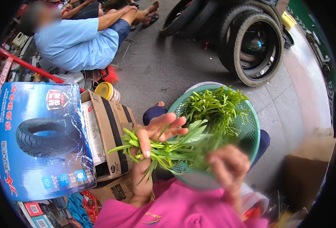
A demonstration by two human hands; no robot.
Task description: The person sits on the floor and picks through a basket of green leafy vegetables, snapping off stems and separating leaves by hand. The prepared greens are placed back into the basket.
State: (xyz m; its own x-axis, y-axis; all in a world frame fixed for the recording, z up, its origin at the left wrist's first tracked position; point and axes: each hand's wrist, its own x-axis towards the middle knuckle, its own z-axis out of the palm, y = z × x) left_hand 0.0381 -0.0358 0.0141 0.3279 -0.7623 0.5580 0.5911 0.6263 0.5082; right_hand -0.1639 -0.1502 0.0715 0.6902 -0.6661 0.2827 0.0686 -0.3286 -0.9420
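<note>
My left hand (144, 146) is closed around a bunch of water spinach (177, 150), its pale green stems sticking out to the left between thumb and fingers. The narrow leaves spread rightward over the near side of a green plastic basket (256, 125). Close to the leaf ends is my right hand (230, 165), fingers curled but smeared by motion; I cannot make out whether it grips any leaves. More cut greens (217, 108) fill the far part of the basket, which rests between my legs.
A blue tire box (50, 167) and an open cardboard carton (116, 117) stand at my left. Beyond them are a yellow tub (106, 91) and a seated person in a light blue shirt (75, 41). Several tires (238, 57) stand ahead right; another cardboard box (308, 167) is at right.
</note>
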